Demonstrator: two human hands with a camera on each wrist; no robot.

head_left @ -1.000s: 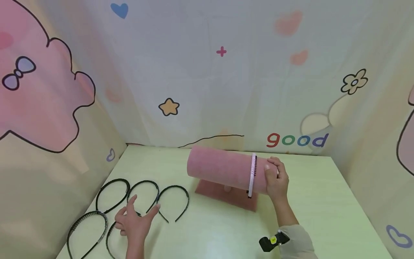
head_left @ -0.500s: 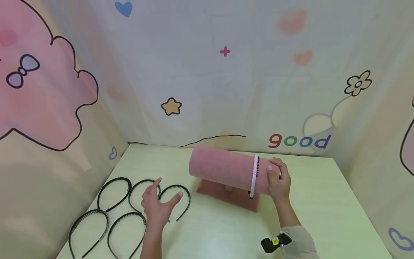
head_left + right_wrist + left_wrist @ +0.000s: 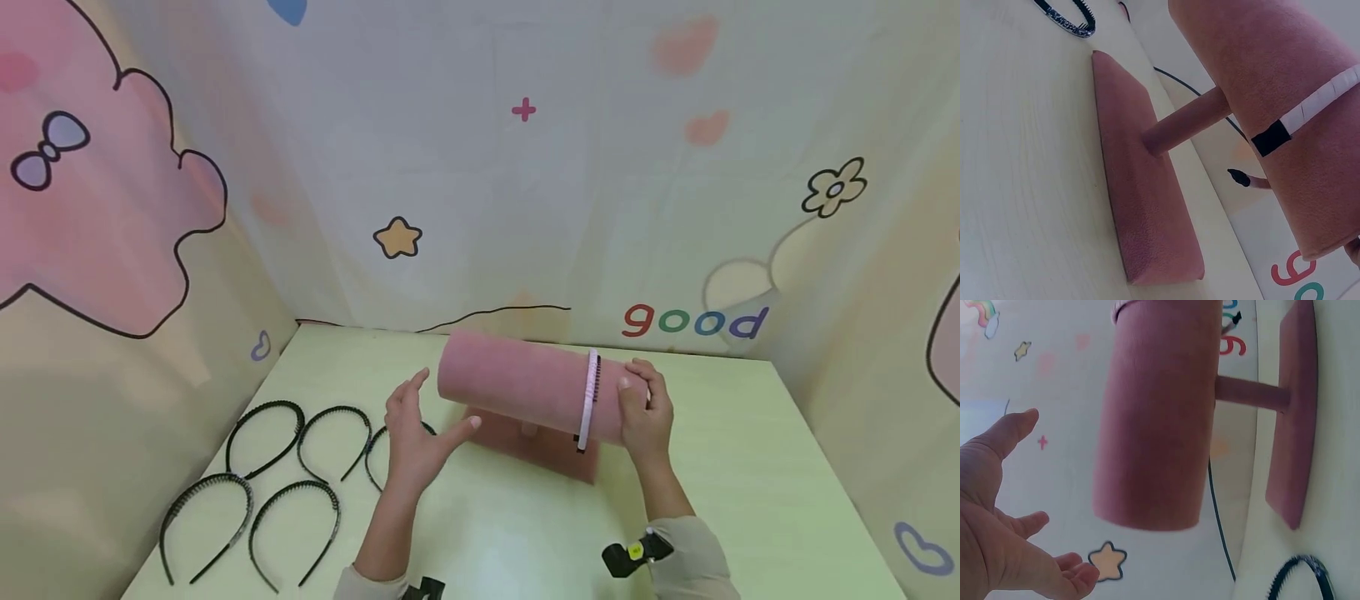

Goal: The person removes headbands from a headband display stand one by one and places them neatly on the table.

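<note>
A pink, plush-covered headband stand (image 3: 517, 379), a thick horizontal roll on a short post and flat base, stands mid-table. Round the roll's right part sits a white headband (image 3: 587, 400) with dark teeth and black tips. My right hand (image 3: 648, 421) grips the roll's right end, thumb on the near side; in the right wrist view only a bit of it shows at the edge. Thumb and fingers spread, my left hand (image 3: 414, 442) holds nothing close to the roll's left end. The left wrist view shows that hand (image 3: 1016, 519) beside the roll, with a gap between.
Several dark toothed headbands lie on the left of the table, among them a front one (image 3: 294, 533) and one partly behind my left hand (image 3: 372, 467). A printed cloth (image 3: 480, 208) hangs round the back and sides of the pale table (image 3: 750, 500).
My left hand has moved right and up, from over the dark headbands to near the stand's left end. The right hand keeps its grip, and the white headband stays in place.
</note>
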